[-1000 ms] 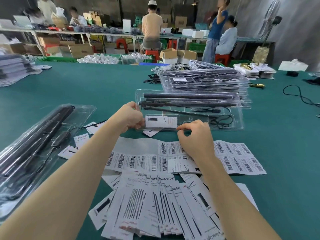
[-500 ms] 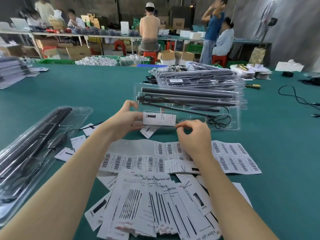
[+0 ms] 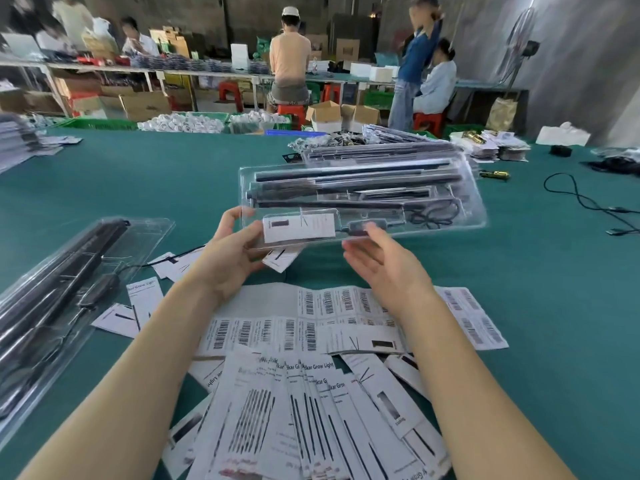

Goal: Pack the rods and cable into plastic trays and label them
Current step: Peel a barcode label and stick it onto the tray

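Left fingers [image 3: 242,237] grip clear tray [image 3: 478,216]: black rods [image 3: 346,174], probably cable [image 3: 436,216], inside.

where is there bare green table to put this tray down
Bare table lies left of the held tray, beyond the packed tray at the left edge. More bare cloth lies right of the barcode sheets, below the black cable. Crowded: the leaflets under both arms and the tray stack behind.

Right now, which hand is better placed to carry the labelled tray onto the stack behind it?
Left. The left hand already grips the clear tray at its near-left corner beside the white label. The right hand is open, fingers only at the tray's near edge.
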